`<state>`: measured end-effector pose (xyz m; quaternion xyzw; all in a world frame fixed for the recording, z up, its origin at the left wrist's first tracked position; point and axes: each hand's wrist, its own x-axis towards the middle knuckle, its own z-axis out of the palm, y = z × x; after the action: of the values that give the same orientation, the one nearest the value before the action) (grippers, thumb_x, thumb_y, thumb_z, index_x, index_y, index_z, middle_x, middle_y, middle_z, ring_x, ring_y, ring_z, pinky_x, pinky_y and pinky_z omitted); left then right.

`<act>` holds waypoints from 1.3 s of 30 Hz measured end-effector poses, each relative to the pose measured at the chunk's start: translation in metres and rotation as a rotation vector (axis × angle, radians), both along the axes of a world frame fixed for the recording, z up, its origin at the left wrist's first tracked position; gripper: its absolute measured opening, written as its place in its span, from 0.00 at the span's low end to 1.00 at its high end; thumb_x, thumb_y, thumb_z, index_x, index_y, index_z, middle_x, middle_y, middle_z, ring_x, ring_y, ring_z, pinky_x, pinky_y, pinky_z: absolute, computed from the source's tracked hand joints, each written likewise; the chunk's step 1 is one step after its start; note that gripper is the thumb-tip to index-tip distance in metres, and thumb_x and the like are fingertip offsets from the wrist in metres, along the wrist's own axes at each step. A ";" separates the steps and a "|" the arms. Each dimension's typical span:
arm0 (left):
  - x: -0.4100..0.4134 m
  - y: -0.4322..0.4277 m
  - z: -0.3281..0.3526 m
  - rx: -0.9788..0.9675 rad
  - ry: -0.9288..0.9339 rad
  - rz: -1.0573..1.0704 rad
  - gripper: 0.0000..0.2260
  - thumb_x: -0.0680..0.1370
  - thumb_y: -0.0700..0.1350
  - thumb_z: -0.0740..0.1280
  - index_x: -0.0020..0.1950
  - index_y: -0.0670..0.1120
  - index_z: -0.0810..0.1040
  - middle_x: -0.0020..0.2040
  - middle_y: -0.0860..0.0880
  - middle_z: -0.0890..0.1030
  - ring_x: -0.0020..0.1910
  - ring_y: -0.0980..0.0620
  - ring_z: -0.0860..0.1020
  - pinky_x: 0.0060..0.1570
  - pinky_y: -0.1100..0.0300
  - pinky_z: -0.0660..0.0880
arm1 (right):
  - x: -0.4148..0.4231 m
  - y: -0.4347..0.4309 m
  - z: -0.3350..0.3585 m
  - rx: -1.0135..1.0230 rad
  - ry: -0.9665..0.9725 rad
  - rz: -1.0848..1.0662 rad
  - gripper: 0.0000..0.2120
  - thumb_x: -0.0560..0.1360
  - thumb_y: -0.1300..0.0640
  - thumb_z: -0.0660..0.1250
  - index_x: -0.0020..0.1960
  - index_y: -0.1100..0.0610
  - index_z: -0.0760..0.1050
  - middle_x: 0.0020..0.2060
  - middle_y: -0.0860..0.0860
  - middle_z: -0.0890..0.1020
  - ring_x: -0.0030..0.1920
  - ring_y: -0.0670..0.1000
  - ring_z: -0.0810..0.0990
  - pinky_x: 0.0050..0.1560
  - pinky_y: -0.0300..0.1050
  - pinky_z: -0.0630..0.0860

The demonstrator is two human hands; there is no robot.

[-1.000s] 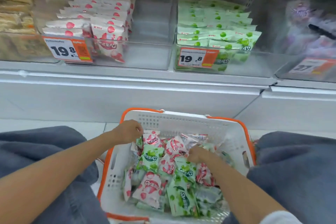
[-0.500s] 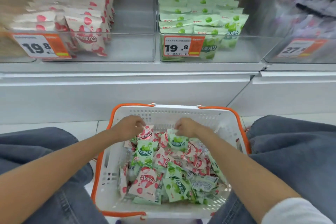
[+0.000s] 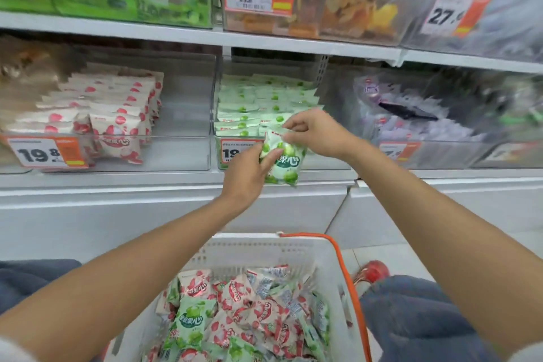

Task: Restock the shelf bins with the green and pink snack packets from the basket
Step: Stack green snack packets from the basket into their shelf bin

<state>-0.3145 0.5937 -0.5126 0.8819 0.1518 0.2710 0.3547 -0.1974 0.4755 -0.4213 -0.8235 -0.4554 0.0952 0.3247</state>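
Right hand (image 3: 318, 134) and left hand (image 3: 249, 169) are both up at the shelf, and they hold one green packet (image 3: 283, 160) between them. The right hand pinches the top edge of the packet with its fingertips. The left hand grips the packet's left side, with the thumb across the front. Neither hand is free.

The packet stands up tall, with its top edge up and its bottom edge down. It hangs in the air right in front of the clear front wall of the green bin (image 3: 335, 97). It is not in the bin yet.

The bin is just behind the packet and a little higher, away from the person. So I think the packet has to go up over the front wall, then back and down onto the green pile (image 3: 258, 103) inside. The right hand is on top and nearer the opening, so it looks best placed to carry the packet in. The left hand is lower and may have to let go first.

The pink bin (image 3: 182, 114) is next door on the left. The basket (image 3: 249, 244) sits low, near the person and well apart from the hands, with many loose packets (image 3: 244, 311) inside.
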 end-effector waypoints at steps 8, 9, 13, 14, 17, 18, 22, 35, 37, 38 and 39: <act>0.063 0.029 0.045 0.758 0.021 0.065 0.17 0.81 0.55 0.56 0.59 0.46 0.76 0.53 0.48 0.81 0.52 0.46 0.76 0.47 0.53 0.68 | 0.090 -0.022 0.039 0.190 -0.243 -0.230 0.04 0.75 0.61 0.69 0.48 0.57 0.81 0.42 0.51 0.83 0.46 0.49 0.80 0.49 0.46 0.75; 0.068 0.037 0.041 0.783 0.072 0.067 0.18 0.81 0.55 0.54 0.61 0.46 0.75 0.56 0.47 0.80 0.56 0.46 0.75 0.51 0.51 0.68 | 0.097 -0.022 0.034 0.129 -0.266 -0.245 0.04 0.75 0.61 0.69 0.49 0.58 0.81 0.43 0.51 0.82 0.47 0.49 0.79 0.48 0.44 0.73; 0.074 0.057 0.023 0.753 0.251 0.108 0.31 0.79 0.62 0.42 0.69 0.46 0.72 0.67 0.47 0.75 0.66 0.46 0.71 0.63 0.48 0.64 | 0.113 -0.009 -0.005 -0.090 -0.275 -0.234 0.07 0.76 0.61 0.68 0.52 0.64 0.81 0.49 0.55 0.83 0.52 0.53 0.79 0.53 0.43 0.72; 0.074 0.058 0.021 0.754 0.253 0.108 0.32 0.79 0.62 0.41 0.69 0.47 0.71 0.67 0.48 0.75 0.67 0.47 0.70 0.64 0.48 0.63 | 0.114 -0.005 -0.016 -0.108 -0.245 -0.232 0.07 0.76 0.62 0.68 0.51 0.64 0.81 0.49 0.56 0.83 0.53 0.54 0.79 0.54 0.43 0.72; 0.075 0.056 0.022 0.761 0.267 0.097 0.31 0.80 0.62 0.41 0.69 0.48 0.71 0.68 0.48 0.75 0.67 0.48 0.70 0.64 0.48 0.62 | 0.119 0.003 -0.042 -0.096 -0.134 -0.272 0.08 0.75 0.61 0.71 0.53 0.62 0.81 0.52 0.56 0.82 0.56 0.54 0.79 0.56 0.40 0.72; 0.075 0.056 0.022 0.758 0.271 0.096 0.30 0.80 0.62 0.41 0.69 0.48 0.71 0.68 0.48 0.75 0.67 0.48 0.71 0.64 0.48 0.62 | 0.120 0.003 -0.046 -0.073 -0.117 -0.303 0.12 0.74 0.58 0.72 0.55 0.61 0.80 0.55 0.56 0.80 0.58 0.54 0.78 0.57 0.40 0.71; 0.073 0.054 0.023 0.744 0.287 0.097 0.31 0.79 0.62 0.40 0.70 0.48 0.71 0.68 0.48 0.75 0.67 0.47 0.71 0.64 0.48 0.63 | 0.119 -0.005 -0.037 -0.191 0.024 -0.487 0.41 0.66 0.42 0.77 0.69 0.62 0.64 0.63 0.55 0.72 0.59 0.55 0.76 0.55 0.44 0.74; 0.074 0.055 0.021 0.765 0.287 0.102 0.32 0.79 0.62 0.39 0.69 0.48 0.72 0.66 0.49 0.76 0.65 0.47 0.73 0.61 0.48 0.65 | 0.125 0.012 -0.042 -0.374 0.552 -0.494 0.16 0.67 0.60 0.79 0.49 0.66 0.77 0.46 0.62 0.84 0.43 0.55 0.86 0.48 0.47 0.83; 0.074 0.055 0.020 0.770 0.280 0.104 0.31 0.79 0.62 0.40 0.69 0.48 0.72 0.66 0.49 0.76 0.64 0.47 0.73 0.61 0.48 0.65 | 0.125 0.009 -0.039 -0.387 0.541 -0.485 0.13 0.67 0.62 0.78 0.44 0.66 0.77 0.44 0.62 0.84 0.44 0.56 0.86 0.48 0.46 0.82; 0.074 0.055 0.020 0.766 0.284 0.102 0.31 0.79 0.62 0.40 0.69 0.48 0.72 0.66 0.49 0.76 0.64 0.47 0.73 0.61 0.49 0.65 | 0.124 0.008 -0.036 -0.389 0.509 -0.484 0.12 0.68 0.62 0.78 0.43 0.65 0.77 0.41 0.61 0.84 0.40 0.55 0.86 0.43 0.44 0.82; 0.074 0.055 0.021 0.759 0.290 0.096 0.31 0.79 0.62 0.40 0.69 0.48 0.72 0.66 0.49 0.76 0.64 0.47 0.73 0.61 0.49 0.65 | 0.122 0.006 -0.032 -0.391 0.453 -0.486 0.11 0.68 0.63 0.78 0.42 0.64 0.76 0.39 0.59 0.82 0.36 0.54 0.84 0.38 0.42 0.81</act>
<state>-0.2402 0.6487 -0.4919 0.9712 0.1304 0.1966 -0.0339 -0.0756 0.4812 -0.4536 -0.9119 -0.1369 0.2799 0.2670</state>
